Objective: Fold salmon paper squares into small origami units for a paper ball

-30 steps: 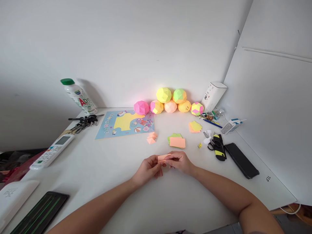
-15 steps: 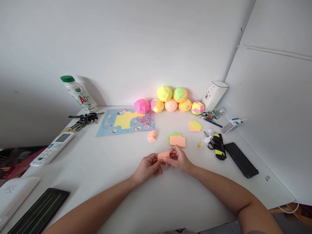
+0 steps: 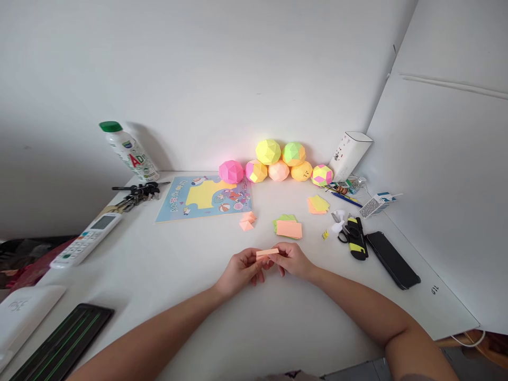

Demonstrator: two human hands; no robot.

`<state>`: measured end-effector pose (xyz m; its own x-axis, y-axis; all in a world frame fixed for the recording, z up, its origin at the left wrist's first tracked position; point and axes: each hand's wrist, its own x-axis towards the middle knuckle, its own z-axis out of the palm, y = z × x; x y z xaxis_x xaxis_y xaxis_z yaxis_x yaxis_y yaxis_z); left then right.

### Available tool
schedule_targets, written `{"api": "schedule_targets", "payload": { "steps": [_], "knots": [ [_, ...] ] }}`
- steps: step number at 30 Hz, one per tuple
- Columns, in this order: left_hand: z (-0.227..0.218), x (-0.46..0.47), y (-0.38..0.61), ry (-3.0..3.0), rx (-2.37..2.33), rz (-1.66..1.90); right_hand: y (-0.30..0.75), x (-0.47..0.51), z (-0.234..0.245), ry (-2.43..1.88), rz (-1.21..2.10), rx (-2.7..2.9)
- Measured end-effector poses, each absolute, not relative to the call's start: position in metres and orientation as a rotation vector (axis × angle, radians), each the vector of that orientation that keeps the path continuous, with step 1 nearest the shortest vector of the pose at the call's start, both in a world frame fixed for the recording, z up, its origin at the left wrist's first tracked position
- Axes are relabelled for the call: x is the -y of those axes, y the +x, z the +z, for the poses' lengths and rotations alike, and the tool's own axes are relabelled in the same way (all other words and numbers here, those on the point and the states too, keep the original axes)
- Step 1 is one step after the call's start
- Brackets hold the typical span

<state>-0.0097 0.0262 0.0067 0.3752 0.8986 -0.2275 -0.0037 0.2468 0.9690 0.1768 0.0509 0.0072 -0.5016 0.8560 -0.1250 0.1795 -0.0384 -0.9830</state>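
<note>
Between my two hands is a small piece of peach paper (image 3: pixel 267 253), folded into a narrow strip. My left hand (image 3: pixel 240 271) pinches its left end, and my right hand (image 3: pixel 292 259) grips the right end with thumb and fingers. Just beyond them lies a stack of peach and green paper slips (image 3: pixel 289 229). A few folded peach paper pieces (image 3: pixel 247 221) sit to its left. Farther right is a small pile of yellow and orange slips (image 3: pixel 318 204).
Several faceted paper balls (image 3: pixel 268 152) are stacked against the wall. A blue picture pad (image 3: pixel 170 211), white bottle (image 3: pixel 130 153) and remote control (image 3: pixel 86 241) stand left. Scissors (image 3: pixel 349 233), a yellow-black cutter (image 3: pixel 357 241) and a black phone (image 3: pixel 392 260) lie right.
The upper edge of the peach paper has been folded down, so it shows as a narrower strip. My right fingers have come down slightly over it.
</note>
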Motion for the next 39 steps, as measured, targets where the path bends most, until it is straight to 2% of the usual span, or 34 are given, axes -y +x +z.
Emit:
{"api": "schedule_targets", "payload": {
  "steps": [35, 39],
  "knots": [
    [0.003, -0.026, -0.007, 1.163, -1.079, 0.768, 0.177, -0.058, 0.005, -1.152, 1.677, 1.683],
    [0.018, -0.023, -0.005, 1.240, -1.204, 0.721, 0.178, -0.058, 0.005, -1.155, 1.681, 1.662]
  ]
}}
